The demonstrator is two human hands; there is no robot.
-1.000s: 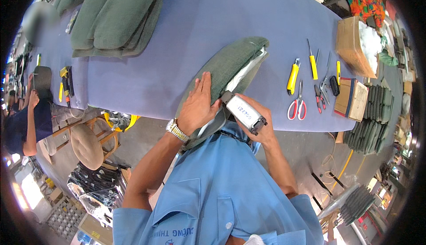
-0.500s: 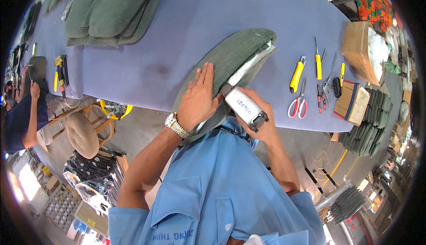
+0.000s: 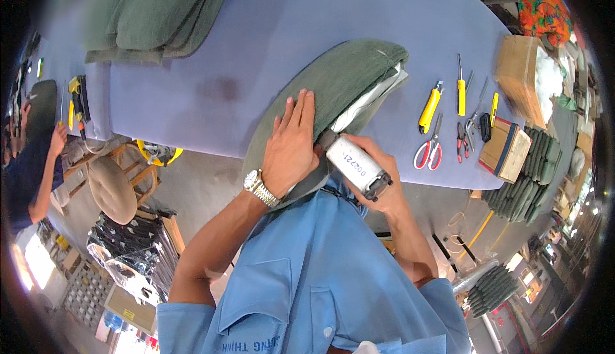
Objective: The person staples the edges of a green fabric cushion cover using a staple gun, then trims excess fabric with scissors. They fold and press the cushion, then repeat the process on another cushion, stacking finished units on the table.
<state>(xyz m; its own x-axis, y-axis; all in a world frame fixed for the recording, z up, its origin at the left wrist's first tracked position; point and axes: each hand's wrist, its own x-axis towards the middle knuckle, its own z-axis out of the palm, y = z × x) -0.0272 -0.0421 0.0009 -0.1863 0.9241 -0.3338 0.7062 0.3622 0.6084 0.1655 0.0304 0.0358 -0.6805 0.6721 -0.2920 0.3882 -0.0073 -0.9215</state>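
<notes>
A dark green fabric cushion (image 3: 346, 72) lies at the front edge of the blue-covered table, white lining showing along its open side. My left hand (image 3: 291, 149) rests flat on it, fingers stretched out and pointing away from me; the thumb is partly hidden. My right hand (image 3: 384, 168) is wrapped round a white handheld tool (image 3: 353, 165) with a black nose and a black rear end. The tool's nose meets the cushion's near side, close to my left hand; the exact contact point is hidden.
To the right lie a yellow box cutter (image 3: 430, 108), red-handled scissors (image 3: 428, 152), a yellow screwdriver (image 3: 461, 94) and pliers (image 3: 462, 141). Cardboard boxes (image 3: 516, 69) stand beyond. Green cushions (image 3: 157, 17) are stacked far left. Another person's arm (image 3: 48, 174) shows at the left edge.
The white tool and my right hand have shifted slightly right and nearer to me. My left hand stays flat on the cushion. The other person's hand at the far left has moved.
</notes>
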